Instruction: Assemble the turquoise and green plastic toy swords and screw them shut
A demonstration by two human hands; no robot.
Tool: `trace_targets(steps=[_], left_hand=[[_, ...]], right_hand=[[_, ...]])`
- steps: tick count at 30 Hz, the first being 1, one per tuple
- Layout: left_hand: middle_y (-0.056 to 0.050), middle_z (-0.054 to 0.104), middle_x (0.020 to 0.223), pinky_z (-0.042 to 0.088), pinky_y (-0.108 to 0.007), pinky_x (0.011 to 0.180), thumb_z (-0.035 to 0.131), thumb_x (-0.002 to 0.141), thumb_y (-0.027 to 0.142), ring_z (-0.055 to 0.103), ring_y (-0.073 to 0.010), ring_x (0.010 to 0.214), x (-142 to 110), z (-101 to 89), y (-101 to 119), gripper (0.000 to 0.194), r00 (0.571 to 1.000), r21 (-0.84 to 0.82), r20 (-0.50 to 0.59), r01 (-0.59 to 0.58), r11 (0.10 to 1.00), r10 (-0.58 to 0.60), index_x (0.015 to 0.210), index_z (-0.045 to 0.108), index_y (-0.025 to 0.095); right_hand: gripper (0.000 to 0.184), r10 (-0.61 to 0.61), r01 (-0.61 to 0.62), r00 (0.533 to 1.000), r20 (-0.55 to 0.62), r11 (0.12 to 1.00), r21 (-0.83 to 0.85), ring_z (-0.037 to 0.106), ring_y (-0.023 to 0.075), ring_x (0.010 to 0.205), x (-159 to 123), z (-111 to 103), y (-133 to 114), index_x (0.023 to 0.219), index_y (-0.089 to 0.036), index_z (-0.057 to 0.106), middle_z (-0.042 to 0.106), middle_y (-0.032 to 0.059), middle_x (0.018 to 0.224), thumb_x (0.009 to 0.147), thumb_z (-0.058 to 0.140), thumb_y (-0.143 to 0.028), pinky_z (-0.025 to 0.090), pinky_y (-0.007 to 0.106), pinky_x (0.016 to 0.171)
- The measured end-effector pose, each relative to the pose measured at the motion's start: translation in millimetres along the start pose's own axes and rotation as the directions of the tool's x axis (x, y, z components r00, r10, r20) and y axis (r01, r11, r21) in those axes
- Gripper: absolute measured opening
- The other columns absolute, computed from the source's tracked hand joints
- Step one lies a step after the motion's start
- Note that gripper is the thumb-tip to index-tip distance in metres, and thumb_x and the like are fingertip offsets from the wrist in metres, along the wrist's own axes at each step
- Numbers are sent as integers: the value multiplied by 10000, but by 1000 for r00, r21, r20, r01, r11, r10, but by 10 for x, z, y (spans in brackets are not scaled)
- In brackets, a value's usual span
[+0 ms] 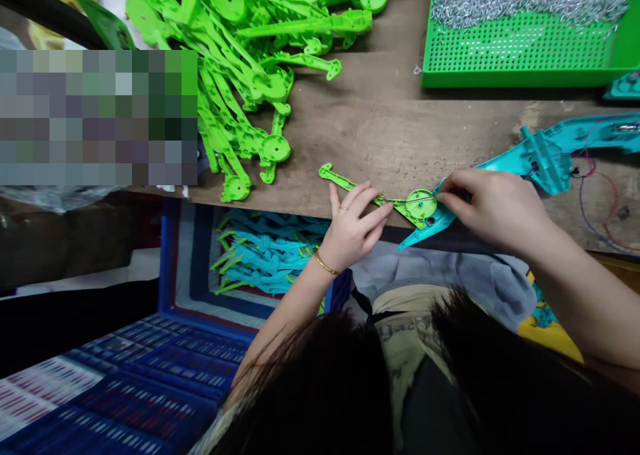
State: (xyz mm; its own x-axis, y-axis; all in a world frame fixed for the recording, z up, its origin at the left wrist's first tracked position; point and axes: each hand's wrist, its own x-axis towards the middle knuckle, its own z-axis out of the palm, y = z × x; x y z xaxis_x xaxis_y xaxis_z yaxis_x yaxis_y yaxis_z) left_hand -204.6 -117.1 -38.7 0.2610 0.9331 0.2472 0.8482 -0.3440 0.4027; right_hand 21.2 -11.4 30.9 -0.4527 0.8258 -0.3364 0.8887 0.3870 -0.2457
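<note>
A lime-green plastic arm piece [421, 206] with a round disc end lies at the bench's front edge, on the pointed tip of a long turquoise plastic piece [434, 227]. My left hand [353, 225] bends its fingers over the green piece's narrow shank and holds it down. A thin dark wire [411, 200] crosses the disc. Its right end runs to the fingertips of my right hand [493, 205], which are pinched together on it. Farther right, the turquoise piece widens into a bracket with red and blue wires [607, 205].
Many green plastic pieces [260, 75] are heaped at the back left. A green perforated tray [500, 78] holds small silvery screws at the back right. Below the bench, a blue crate [170, 262] contains turquoise and green pieces. A blurred patch covers the left side.
</note>
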Motion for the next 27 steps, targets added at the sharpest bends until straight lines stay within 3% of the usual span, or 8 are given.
trace_targets(steps=[5, 9, 14, 20, 27], left_hand=[[-58, 657, 1208, 191, -619, 1168, 561, 921, 272, 518, -260, 1288, 75, -69, 61, 190, 997, -9, 8, 81, 997, -80, 1064, 686, 262], [-79, 669, 1145, 185, -595, 1179, 562, 917, 328, 535, -273, 1248, 298, -66, 346, 175, 986, -6, -98, 136, 991, -136, 963, 678, 206], [-160, 637, 1218, 291, -522, 1143, 546, 907, 549, 567, -288, 1175, 571, 141, 689, 569, 998, -31, 24, 51, 998, -51, 1239, 577, 88], [-133, 650, 1202, 322, -490, 1101, 470, 929, 584, 580, -268, 1132, 574, 275, 622, 557, 998, -4, 61, -2, 1000, 2, 1247, 610, 149], [-138, 647, 1205, 325, -513, 1084, 455, 939, 579, 567, -276, 1126, 578, 249, 618, 540, 995, 26, 95, -2, 1000, -1, 1255, 627, 176]], right_hand=[[269, -36, 28, 994, -99, 996, -81, 610, 189, 759, -40, 90, 59, 933, -245, 699, 719, 40, 946, 925, 465, -378, 198, 296, 532], [241, -84, 74, 990, -116, 993, -88, 621, 187, 773, -10, 159, 81, 923, -242, 688, 713, 32, 930, 924, 480, -364, 193, 297, 524], [247, -120, 114, 986, -117, 992, -59, 639, 200, 786, 14, 145, 136, 930, -230, 695, 725, 45, 941, 926, 472, -336, 232, 299, 543], [235, -98, 112, 992, -82, 975, 190, 649, 197, 796, 13, 48, 339, 985, -232, 715, 744, 41, 929, 887, 523, -327, 388, 291, 662], [316, -75, 73, 994, -77, 997, -34, 624, 227, 856, 60, -78, 309, 997, -200, 716, 704, 100, 1016, 925, 428, -308, 338, 304, 617]])
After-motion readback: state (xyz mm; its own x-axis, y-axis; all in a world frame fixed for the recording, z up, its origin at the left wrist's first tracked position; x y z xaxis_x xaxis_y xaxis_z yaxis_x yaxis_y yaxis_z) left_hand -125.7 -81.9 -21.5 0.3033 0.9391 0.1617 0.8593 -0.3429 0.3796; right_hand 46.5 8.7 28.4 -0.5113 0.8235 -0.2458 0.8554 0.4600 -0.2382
